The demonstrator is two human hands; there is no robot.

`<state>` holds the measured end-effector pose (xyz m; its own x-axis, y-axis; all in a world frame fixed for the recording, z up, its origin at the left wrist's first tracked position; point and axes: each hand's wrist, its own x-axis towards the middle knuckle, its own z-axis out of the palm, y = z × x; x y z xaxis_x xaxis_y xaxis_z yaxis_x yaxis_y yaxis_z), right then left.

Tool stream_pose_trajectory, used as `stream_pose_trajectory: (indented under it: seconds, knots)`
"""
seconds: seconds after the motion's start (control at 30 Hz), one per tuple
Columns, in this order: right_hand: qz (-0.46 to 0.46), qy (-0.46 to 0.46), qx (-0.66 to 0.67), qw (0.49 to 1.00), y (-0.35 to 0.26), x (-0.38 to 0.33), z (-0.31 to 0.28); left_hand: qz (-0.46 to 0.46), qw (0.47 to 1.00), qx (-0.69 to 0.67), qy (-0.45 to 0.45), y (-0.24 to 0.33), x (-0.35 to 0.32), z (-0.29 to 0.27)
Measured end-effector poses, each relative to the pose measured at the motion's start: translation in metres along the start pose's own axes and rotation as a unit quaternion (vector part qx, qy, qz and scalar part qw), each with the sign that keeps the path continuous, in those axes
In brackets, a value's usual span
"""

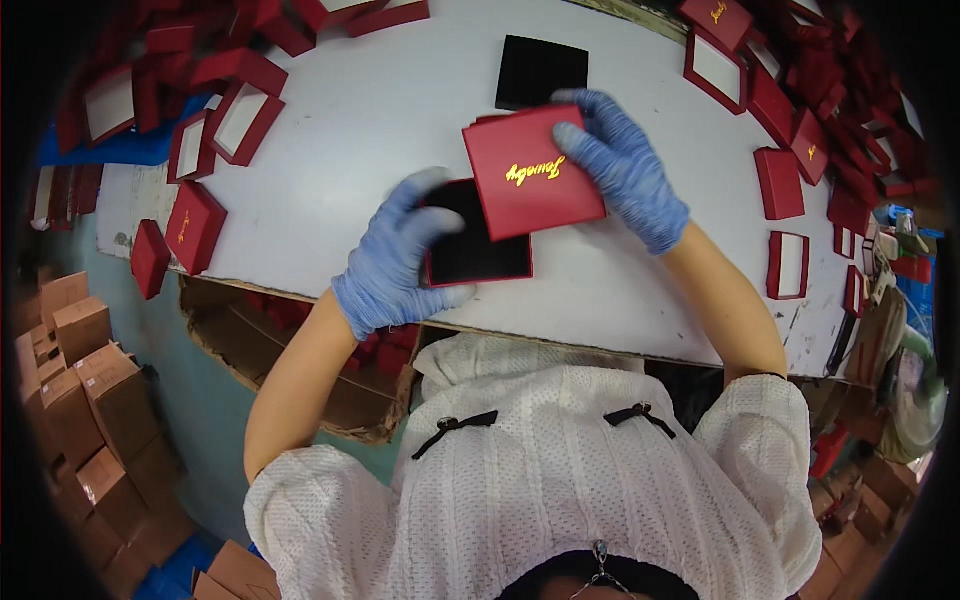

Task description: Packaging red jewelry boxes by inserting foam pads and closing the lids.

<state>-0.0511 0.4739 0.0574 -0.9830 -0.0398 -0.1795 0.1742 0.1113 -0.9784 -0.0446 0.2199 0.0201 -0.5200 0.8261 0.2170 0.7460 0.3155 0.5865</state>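
The person wears thin, wrinkled blue disposable gloves on both the left hand (pixel 392 262) and the right hand (pixel 625 165), each ending at the wrist, with the forearms bare below. The top is a white, textured knit with short, puffed sleeves that end above the elbows. Two small black ribbon bows sit on its front, one on each side of the chest.

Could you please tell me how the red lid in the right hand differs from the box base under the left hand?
The lid shows a plain red top with gold script; the base shows a black inside with a red rim. The lid is tilted and overlaps the base, which lies flat on the table. Both are square, and each is held by a blue-gloved hand.
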Motion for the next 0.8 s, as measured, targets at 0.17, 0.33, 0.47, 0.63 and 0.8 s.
stream_pose_trajectory:
  seconds: [0.17,0.33,0.47,0.63,0.8]
  knots:
    - [-0.108,-0.047,-0.454,0.883,-0.001,-0.006,0.042,0.043,0.98,-0.114,0.157,-0.01,0.006,0.005]
    - [-0.046,-0.112,-0.519,0.846,-0.018,-0.015,0.055,-0.079,0.993,0.087,0.028,0.003,0.003,-0.006]
    - [-0.086,-0.131,-0.492,0.856,-0.006,-0.014,0.057,-0.113,0.966,0.228,-0.048,0.026,-0.003,-0.028]
    - [-0.304,0.079,-0.554,0.771,0.01,0.027,0.004,-0.373,0.856,0.276,-0.23,0.047,-0.027,-0.104]
    - [-0.22,0.051,-0.657,0.72,0.017,0.054,-0.004,-0.394,0.83,0.387,0.08,-0.075,-0.028,-0.132]
